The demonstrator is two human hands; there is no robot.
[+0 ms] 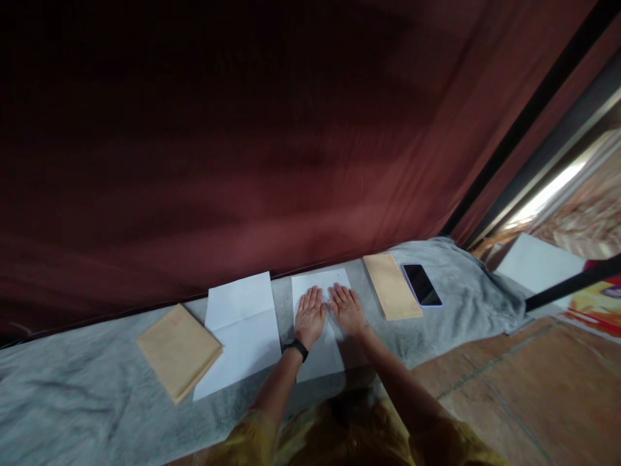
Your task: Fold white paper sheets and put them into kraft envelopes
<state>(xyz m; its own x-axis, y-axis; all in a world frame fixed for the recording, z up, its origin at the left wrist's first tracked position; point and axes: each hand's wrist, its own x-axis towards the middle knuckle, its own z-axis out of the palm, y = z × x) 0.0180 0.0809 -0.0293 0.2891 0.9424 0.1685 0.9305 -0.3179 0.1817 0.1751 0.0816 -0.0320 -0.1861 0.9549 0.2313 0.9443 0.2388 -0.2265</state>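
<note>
Both my hands lie flat on a sheet of white paper straight in front of me. My left hand, with a dark band on the wrist, rests palm down with its fingers stretched out. Close beside it, my right hand presses on the same sheet, fingers extended. To the left is a larger white sheet with a crease across it. One corner of that sheet is under or beside a brown envelope stack. Right of my hands lies another brown envelope.
A grey cloth covers the long, narrow surface. A smartphone lies near its right end. Behind rises a dark red curtain. Tiled floor, a dark bar and a white box-like object are at the right.
</note>
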